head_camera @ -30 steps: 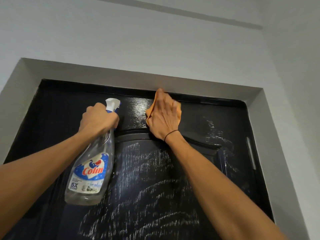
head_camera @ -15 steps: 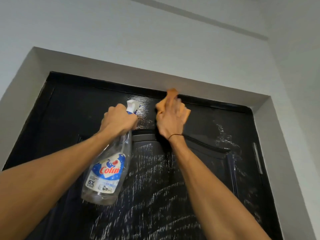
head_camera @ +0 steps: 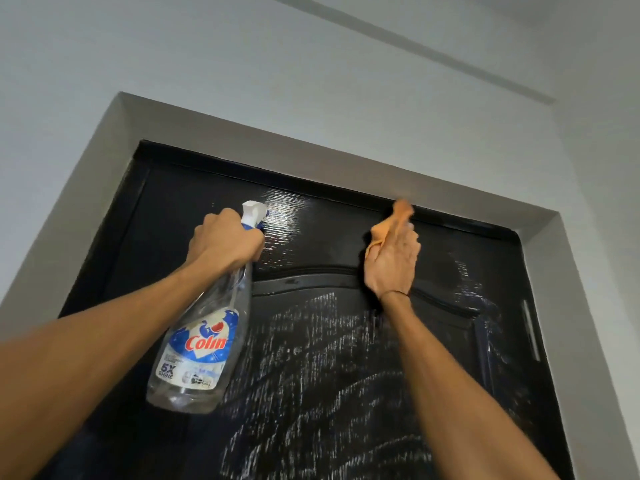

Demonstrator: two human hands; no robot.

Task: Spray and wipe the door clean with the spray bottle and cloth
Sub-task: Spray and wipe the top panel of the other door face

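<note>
The left grip (head_camera: 225,244) was wrapped tight round the neck of the spray bottle (head_camera: 204,337), fingers curled at the trigger, with the white nozzle pointing at the door (head_camera: 311,375) and close to its glossy upper panel. The bottle's clear body hung down and tilted toward the person, its blue label facing the camera, in front of the door's left half.

The right grip (head_camera: 393,261) lay against the door near its top edge, to the right of the bottle, with the orange cloth (head_camera: 391,225) pressed under the palm and fingers. The fingertips were blurred, so how far they curled into the cloth could not be told. A peak of cloth stuck up past the fingers and reached the dark strip at the door's top edge, just below the grey frame (head_camera: 311,150). A thin dark band sat round the right wrist.

Between the two grips the door's upper panel lay open and shiny. Below the curved moulding the door's central panel showed white streaks, and more streaks ran toward the door's right edge, where a pale vertical strip (head_camera: 530,330) sat near the frame.
</note>
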